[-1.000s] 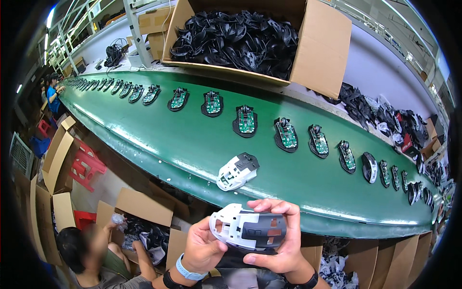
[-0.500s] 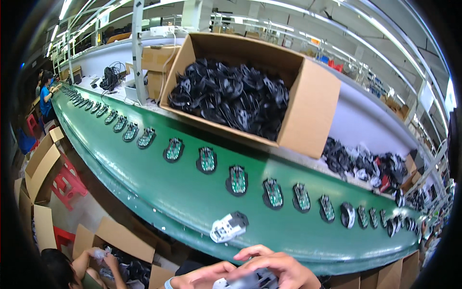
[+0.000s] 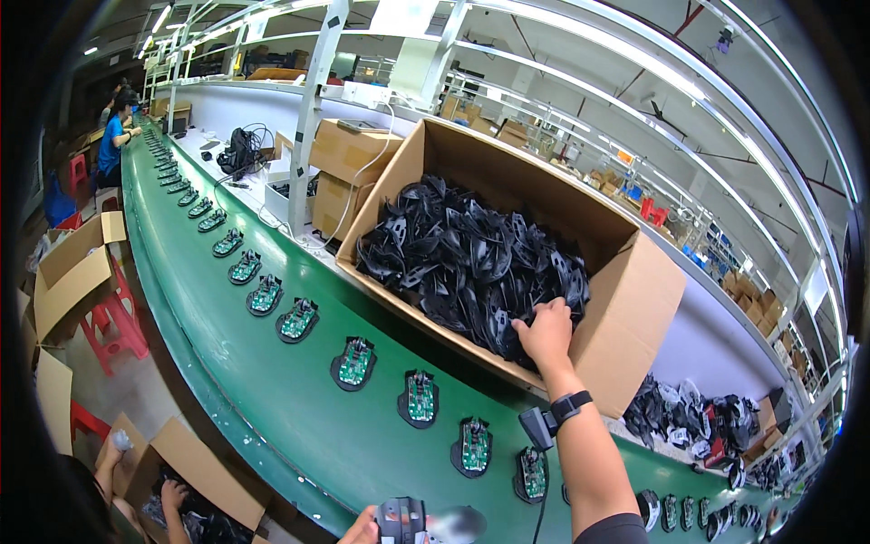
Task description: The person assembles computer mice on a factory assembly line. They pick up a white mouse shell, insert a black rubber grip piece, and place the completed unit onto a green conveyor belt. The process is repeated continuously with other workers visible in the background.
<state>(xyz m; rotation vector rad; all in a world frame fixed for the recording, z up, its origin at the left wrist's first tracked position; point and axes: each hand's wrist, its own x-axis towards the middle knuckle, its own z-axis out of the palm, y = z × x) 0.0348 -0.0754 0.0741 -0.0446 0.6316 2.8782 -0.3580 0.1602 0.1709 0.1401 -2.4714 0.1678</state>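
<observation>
My right hand [image 3: 547, 332] reaches into a large cardboard box [image 3: 627, 313], fingers bent down onto a heap of glossy black plastic shells [image 3: 471, 258]. Its fingertips are hidden, so what they hold does not show. At the bottom edge my left hand [image 3: 361, 529], partly out of view, grips a dark grey mouse shell [image 3: 401, 520]. Beside that shell lies a blurred white-and-grey mouse part [image 3: 459, 524] on the green conveyor belt [image 3: 299, 417]. Along the belt runs a row of mouse bases with green circuit boards, the nearest being an open mouse base [image 3: 474, 448].
A metal post [image 3: 317, 118] and smaller cartons [image 3: 349, 154] stand left of the big box. Bagged black parts [image 3: 693, 412] are piled at the right. Left of the belt are open cartons [image 3: 77, 272], a red stool [image 3: 116, 331] and a co-worker's hands [image 3: 172, 494].
My hands have parted: the right moved up into the big box, while the left keeps the grey shell low down. The view has shifted, so the belt and box appear lower.
</observation>
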